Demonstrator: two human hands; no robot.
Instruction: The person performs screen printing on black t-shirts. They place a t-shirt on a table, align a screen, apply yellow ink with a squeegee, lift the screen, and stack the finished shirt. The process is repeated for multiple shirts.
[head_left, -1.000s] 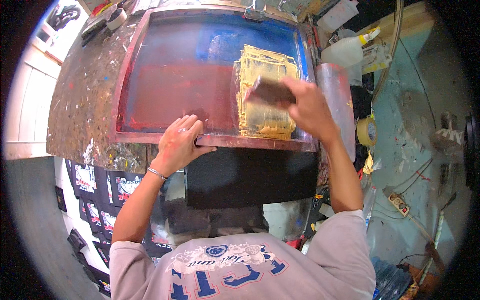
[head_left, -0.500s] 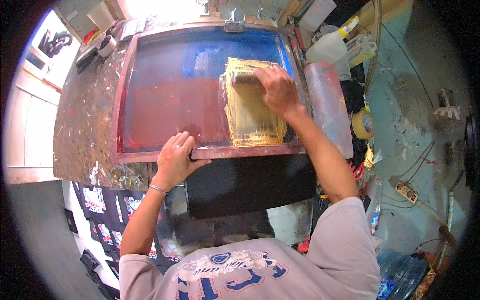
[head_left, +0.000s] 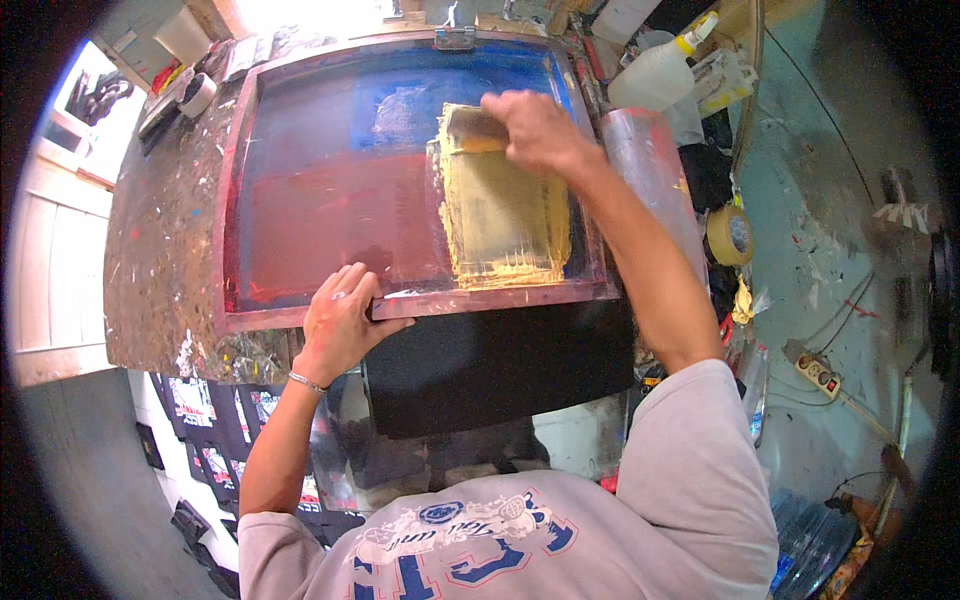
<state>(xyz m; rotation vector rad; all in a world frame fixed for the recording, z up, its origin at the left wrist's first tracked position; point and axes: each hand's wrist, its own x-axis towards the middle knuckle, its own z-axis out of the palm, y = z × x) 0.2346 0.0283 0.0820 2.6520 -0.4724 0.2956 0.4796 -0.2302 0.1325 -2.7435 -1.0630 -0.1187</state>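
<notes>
The right hand (head_left: 537, 132) is clamped on the right end of the squeegee (head_left: 474, 130), which sits inside the frame (head_left: 500, 300) at the yellow ink's (head_left: 508, 205) far end, its long axis roughly parallel to the frame's near rail. Well apart and farther from the squeegee, the left hand (head_left: 340, 312) grips that rail. A spray bottle (head_left: 648, 80) is right of the frame.

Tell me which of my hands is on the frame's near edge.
Your left hand, with the bracelet at its wrist; your right hand instead holds the squeegee on the yellow ink.
</notes>
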